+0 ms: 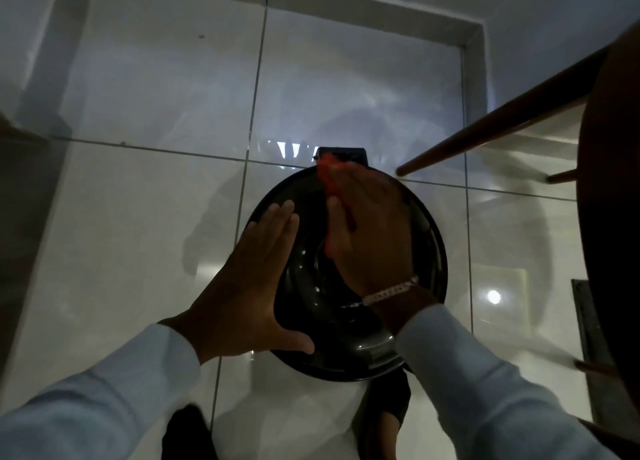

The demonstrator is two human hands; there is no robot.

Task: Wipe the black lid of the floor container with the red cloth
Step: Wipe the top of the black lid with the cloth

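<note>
The round black lid (304, 259) of the floor container lies directly below me on the white tiled floor, glossy with small reflections. My right hand (367, 231) presses flat on the far half of the lid with the red cloth (327, 172) under its palm and fingers; only red edges show past the fingers. My left hand (256, 272) rests flat, fingers together, on the lid's left rim. A silver bracelet sits on my right wrist. Both sleeves are light blue.
A dark wooden stool or chair (609, 217) stands at the right, one leg (491, 130) slanting down to the floor close to the lid's far right edge. A white wall skirting (346, 6) borders the floor at the back. My feet (388, 414) are below the lid.
</note>
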